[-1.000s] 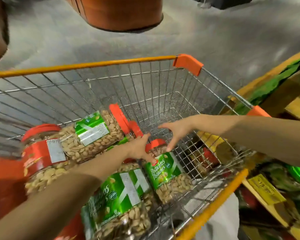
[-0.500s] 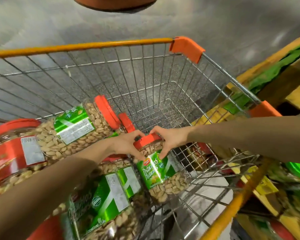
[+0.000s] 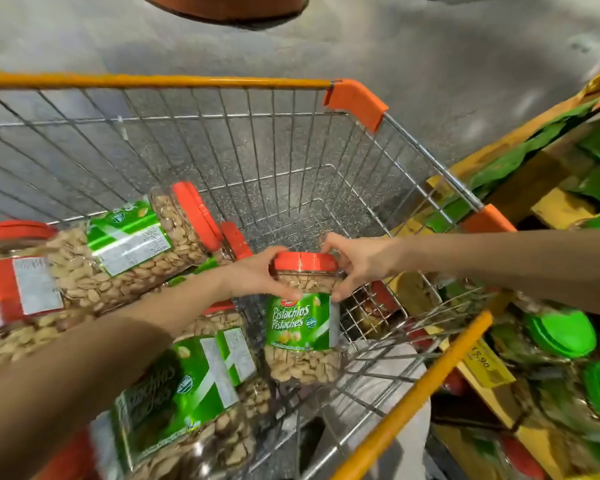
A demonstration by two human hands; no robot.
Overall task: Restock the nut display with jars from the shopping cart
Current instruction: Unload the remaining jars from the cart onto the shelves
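A clear pistachio jar with a green label and an orange lid stands upright inside the wire shopping cart. My left hand grips its neck from the left, and my right hand grips the lid and neck from the right. Other pistachio jars lie on their sides in the cart: one at the back left and one close in front. A jar with a red label stands at the far left.
The nut display lies to the right of the cart, with green-lidded jars, yellow cardboard and a price tag. The cart's yellow rail runs between the jar and the display. An orange-brown round base stands on the grey floor beyond the cart.
Both hands reached to the upright jar and closed around its top. The jar now sits higher and straighter than before.
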